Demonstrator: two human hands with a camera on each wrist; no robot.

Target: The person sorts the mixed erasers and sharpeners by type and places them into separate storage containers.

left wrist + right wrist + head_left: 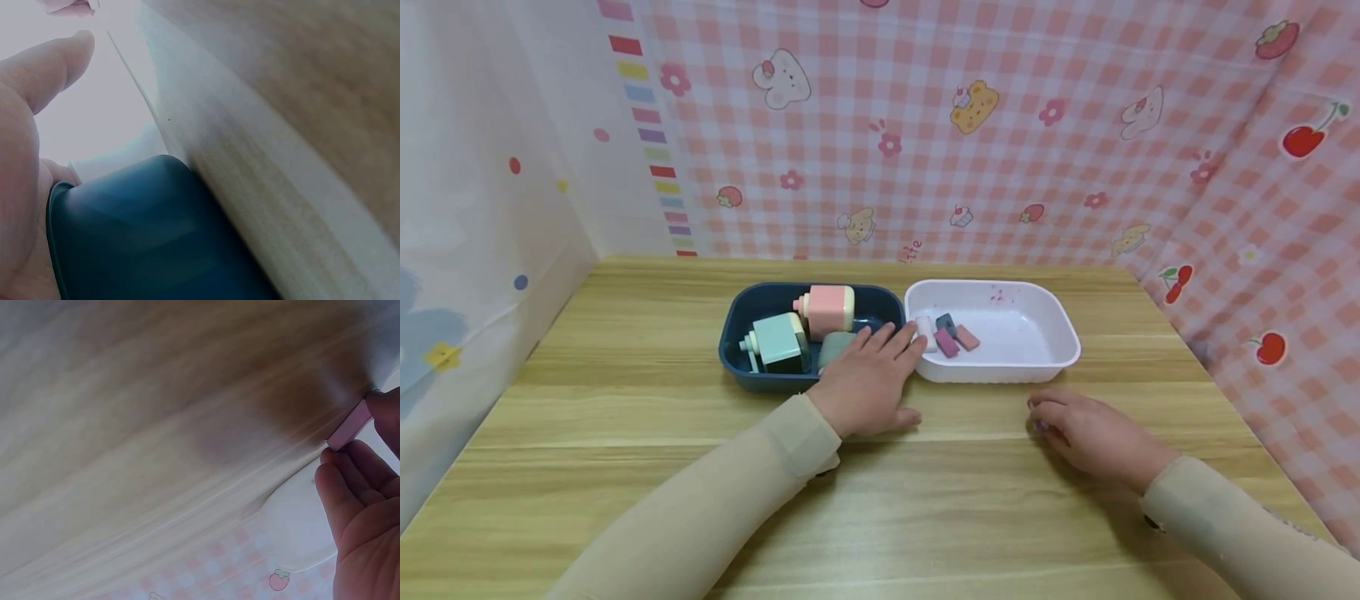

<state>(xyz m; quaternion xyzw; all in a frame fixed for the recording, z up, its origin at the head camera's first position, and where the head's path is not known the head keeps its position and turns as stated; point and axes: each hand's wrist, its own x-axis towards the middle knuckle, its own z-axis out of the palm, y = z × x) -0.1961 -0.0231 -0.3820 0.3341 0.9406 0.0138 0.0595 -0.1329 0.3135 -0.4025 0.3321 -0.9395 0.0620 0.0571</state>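
My left hand (874, 382) lies with its fingers spread over the right end of a dark blue tray (760, 382), fingertips near the spot where it meets a white tray (1000, 374). Under that hand a grey-green rounded piece (835, 347) is partly hidden. Two boxy things that look like crank pencil sharpeners, one mint (777, 337) and one pink (830, 310), lie in the blue tray. In front of the white tray, my right hand (1093, 437) pinches a small pink block (351, 425) like an eraser between thumb and fingertips.
Inside the white tray, small blocks gather at the left: a white one (926, 333), a dark blue one (945, 323), a magenta one (947, 342) and a salmon one (967, 337). Patterned cloth (925, 167) hangs behind the wooden table (880, 517) and along its sides.
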